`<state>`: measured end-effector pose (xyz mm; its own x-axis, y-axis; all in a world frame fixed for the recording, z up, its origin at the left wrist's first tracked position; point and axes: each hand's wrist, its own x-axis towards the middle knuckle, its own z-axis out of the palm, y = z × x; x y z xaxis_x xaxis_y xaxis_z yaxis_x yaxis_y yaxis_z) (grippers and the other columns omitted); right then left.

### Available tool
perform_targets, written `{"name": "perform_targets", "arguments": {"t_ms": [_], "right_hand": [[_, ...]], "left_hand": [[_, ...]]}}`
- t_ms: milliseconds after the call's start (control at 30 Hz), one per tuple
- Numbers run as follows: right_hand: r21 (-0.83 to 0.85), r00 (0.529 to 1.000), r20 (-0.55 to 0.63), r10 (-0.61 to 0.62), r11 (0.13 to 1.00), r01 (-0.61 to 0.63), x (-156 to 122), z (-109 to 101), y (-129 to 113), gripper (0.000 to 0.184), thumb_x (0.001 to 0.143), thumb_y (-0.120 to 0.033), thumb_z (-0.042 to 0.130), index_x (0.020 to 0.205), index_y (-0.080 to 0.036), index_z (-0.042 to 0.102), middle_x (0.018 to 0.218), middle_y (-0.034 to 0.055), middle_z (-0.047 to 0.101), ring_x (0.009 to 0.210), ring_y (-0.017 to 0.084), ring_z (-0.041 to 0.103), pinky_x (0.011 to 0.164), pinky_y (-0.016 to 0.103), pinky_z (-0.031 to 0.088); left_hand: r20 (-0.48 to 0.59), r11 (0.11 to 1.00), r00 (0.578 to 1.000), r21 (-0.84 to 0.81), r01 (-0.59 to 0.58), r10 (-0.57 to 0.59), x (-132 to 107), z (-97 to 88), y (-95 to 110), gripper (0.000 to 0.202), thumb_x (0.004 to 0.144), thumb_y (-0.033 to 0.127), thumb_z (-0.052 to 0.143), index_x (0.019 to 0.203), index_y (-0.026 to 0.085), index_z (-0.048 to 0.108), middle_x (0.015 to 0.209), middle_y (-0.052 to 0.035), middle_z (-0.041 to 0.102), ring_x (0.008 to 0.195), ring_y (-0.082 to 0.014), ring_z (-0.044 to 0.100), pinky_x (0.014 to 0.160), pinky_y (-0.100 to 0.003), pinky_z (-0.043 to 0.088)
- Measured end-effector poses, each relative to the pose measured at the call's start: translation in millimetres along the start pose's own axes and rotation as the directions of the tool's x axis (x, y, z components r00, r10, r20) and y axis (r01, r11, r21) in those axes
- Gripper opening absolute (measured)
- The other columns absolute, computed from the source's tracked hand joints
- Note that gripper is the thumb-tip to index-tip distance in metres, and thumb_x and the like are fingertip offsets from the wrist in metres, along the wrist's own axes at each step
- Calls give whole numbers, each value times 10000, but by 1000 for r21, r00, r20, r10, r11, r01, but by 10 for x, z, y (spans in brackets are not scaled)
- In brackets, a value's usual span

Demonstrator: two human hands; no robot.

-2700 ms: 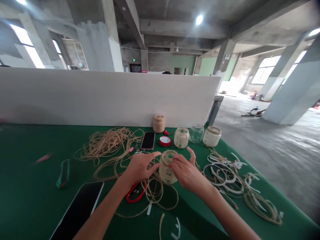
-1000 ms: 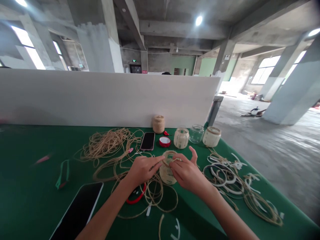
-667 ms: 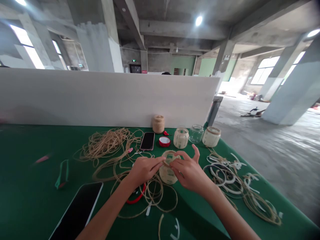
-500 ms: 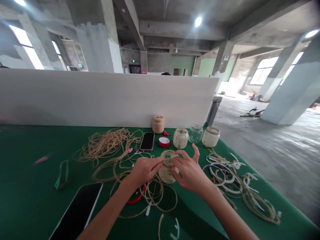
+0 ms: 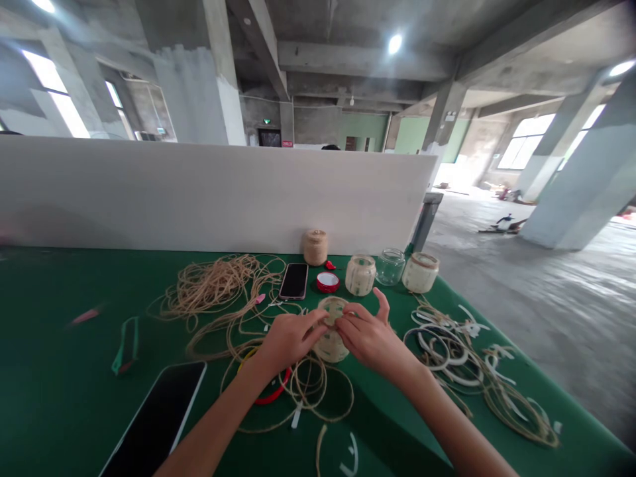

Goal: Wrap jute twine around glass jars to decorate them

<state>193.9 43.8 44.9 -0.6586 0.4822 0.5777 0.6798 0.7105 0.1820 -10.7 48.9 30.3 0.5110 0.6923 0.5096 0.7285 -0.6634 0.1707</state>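
Both my hands meet over a glass jar partly wrapped in twine (image 5: 330, 348), which stands on the green table cloth (image 5: 74, 371). My left hand (image 5: 288, 341) presses its fingertips against the jar's upper rim. My right hand (image 5: 370, 338) grips the far side of the rim, with its thumb raised. My fingers hide most of the jar's top. A loop of jute twine (image 5: 308, 391) lies beneath my wrists, and a red handle (image 5: 271, 394) shows partly under my left wrist.
Behind my hands stand a twine spool (image 5: 315, 247), two wrapped jars (image 5: 360, 275) (image 5: 420, 272), a bare glass jar (image 5: 390, 266), a red lid (image 5: 328, 282) and a phone (image 5: 294, 281). A white partition (image 5: 213, 199) backs the table. Twine (image 5: 213, 285) and white strips (image 5: 447, 351) lie to each side.
My hands have closed in from either side of the jar's upper rim. My left wrist now covers more of the red handle. The jar stays in about the same spot.
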Motion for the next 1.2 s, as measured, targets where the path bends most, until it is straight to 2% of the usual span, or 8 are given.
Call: {"name": "perform_targets", "arguments": {"t_ms": [100, 300, 667, 867, 933, 1067, 1200], "right_hand": [[26, 999, -28, 18, 1000, -18, -12, 37, 2, 157, 860, -112, 419, 844, -196, 551, 794, 6, 646, 1002, 153, 519, 1038, 476, 111], [90, 997, -65, 52, 995, -46, -3, 66, -6, 170, 844, -110, 434, 852, -212, 570, 747, -5, 653, 989, 166, 524, 1030, 482, 90], [99, 997, -54, 51, 994, -46, -35, 70, -7, 145, 854, -121, 437, 869, -194, 561, 817, 6, 652, 1025, 169, 503, 1031, 484, 51], [90, 994, -93, 51, 995, -42, -7, 73, -19, 159, 864, -132, 421, 838, -191, 566, 777, 5, 648, 986, 164, 521, 1031, 482, 68], [88, 994, -93, 53, 995, -45, -5, 79, -24, 160, 861, -128, 423, 846, -191, 568, 774, 3, 649, 975, 161, 525, 1032, 481, 72], [76, 995, -80, 52, 996, -46, -12, 83, -26, 167, 860, -124, 418, 848, -195, 569, 793, 7, 654, 984, 161, 519, 1034, 478, 80], [71, 998, -46, 45, 997, -42, -14, 62, -28, 153, 878, -171, 411, 882, -194, 563, 853, 23, 656, 1001, 174, 507, 1030, 486, 92]], "left_hand": [[36, 1000, 999, -1, 14, -14, 10, -54, -11, 330, 879, 391, 419, 1152, 213, 470, 536, 52, 546, 454, -107, 514, 464, -203, 308], [43, 1000, 999, -5, -1, 1, 8, -121, -20, 368, 858, 368, 452, 1188, 205, 442, 518, 61, 499, 459, -105, 490, 472, -200, 304], [-78, 993, 990, 7, -121, 121, -7, -238, 141, 284, 860, 295, 450, 1127, 207, 493, 578, 38, 556, 518, -111, 516, 522, -220, 330], [-26, 998, 998, 38, -58, 59, -6, -180, 15, 320, 859, 302, 451, 1163, 207, 482, 587, 32, 584, 509, -119, 532, 490, -215, 331], [-3, 999, 999, 41, -35, 35, 7, -136, -33, 346, 874, 310, 431, 1205, 215, 461, 661, 15, 637, 542, -126, 568, 498, -213, 357], [23, 999, 999, -3, -42, 42, 21, -41, -80, 339, 902, 287, 386, 1232, 250, 455, 984, -15, 673, 737, -143, 641, 625, -225, 451], [9, 998, 999, -56, -40, 40, 12, 27, -100, 284, 902, 274, 389, 1134, 224, 547, 1065, -18, 652, 862, -154, 642, 755, -245, 483]]}}
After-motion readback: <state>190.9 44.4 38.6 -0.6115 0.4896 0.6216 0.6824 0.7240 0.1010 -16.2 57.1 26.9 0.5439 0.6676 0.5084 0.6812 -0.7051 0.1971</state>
